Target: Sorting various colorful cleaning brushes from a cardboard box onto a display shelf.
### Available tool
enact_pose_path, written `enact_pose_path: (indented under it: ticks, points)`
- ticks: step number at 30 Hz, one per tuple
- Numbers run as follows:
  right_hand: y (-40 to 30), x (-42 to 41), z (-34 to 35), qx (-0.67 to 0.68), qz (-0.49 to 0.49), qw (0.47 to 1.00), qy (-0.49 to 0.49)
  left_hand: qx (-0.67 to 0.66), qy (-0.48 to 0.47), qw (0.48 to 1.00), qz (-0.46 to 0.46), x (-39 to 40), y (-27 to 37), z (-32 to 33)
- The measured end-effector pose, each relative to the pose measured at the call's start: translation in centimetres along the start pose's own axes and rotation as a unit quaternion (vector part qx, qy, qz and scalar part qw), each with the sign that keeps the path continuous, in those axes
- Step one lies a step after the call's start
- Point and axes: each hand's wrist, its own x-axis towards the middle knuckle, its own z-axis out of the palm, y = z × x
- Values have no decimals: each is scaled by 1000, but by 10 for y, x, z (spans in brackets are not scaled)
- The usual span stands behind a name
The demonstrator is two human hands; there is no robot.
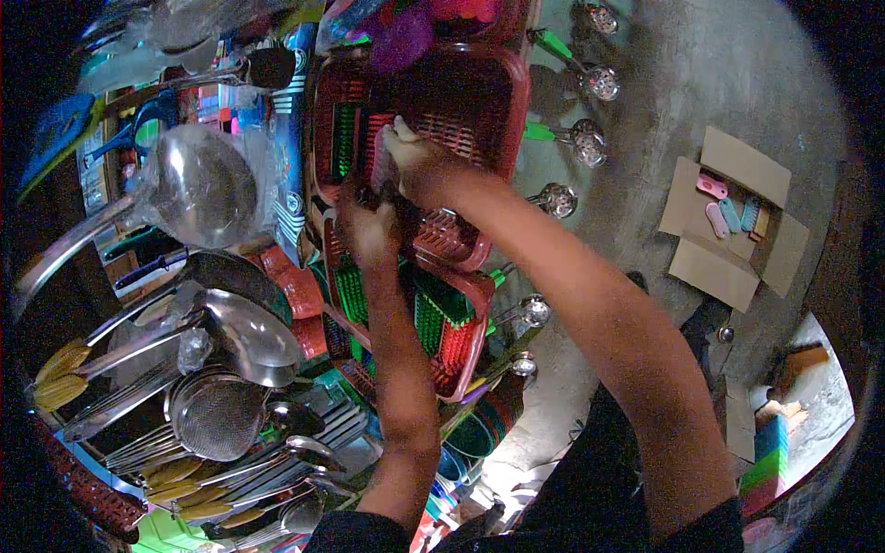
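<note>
Both my hands reach into a dark red plastic basket (513, 104). My right hand (415, 155) is closed around a pale pink brush (380, 155), its thumb near the brush's upper end. Just below it, my left hand (370, 225) is blurred at the basket's near side; what its fingers touch is unclear. Green-bristled brushes (343, 138) stand at the basket's left side, beside red bristles. A second red basket (477, 290) nearer to me holds green brushes (352, 294) and a red brush (456, 342).
Metal ladles (204, 186) and wire strainers (216, 415) hang at left. Skimmers with green handles (588, 142) line the baskets' right side. An open cardboard box (747, 155) with several pink and teal brushes (729, 214) lies at right. Green buckets (473, 435) stand close to me.
</note>
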Motion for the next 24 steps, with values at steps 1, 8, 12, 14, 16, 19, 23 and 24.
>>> enact_pose_path:
  ticks: [1, 8, 12, 14, 16, 19, 23, 24]
  points:
    - [7, -2, 4, -39, -18, 999, 33, -31, 10, 999, -15, -4, 11, 3]
    - [-29, -84, -30, 271, -144, 936, 174, -17, 78, 990, 113, -75, 99, -20]
    - [-10, -171, -54, 301, -95, 915, 250, -383, 52, 922, -12, -144, 145, 7]
    - [0, -216, -70, 318, -24, 912, 258, -244, 14, 966, 89, -174, 178, 12]
    - [25, -255, -82, 294, 17, 922, 254, -244, -61, 958, 134, -192, 198, 31]
    - [72, -306, -87, 232, 128, 927, 265, -295, -182, 931, 117, -229, 229, 86]
    - [160, -363, -75, 217, 247, 899, 288, -341, -272, 894, 102, -256, 253, 162]
    - [182, -379, -74, 210, 258, 899, 286, -341, -286, 889, 107, -265, 259, 184]
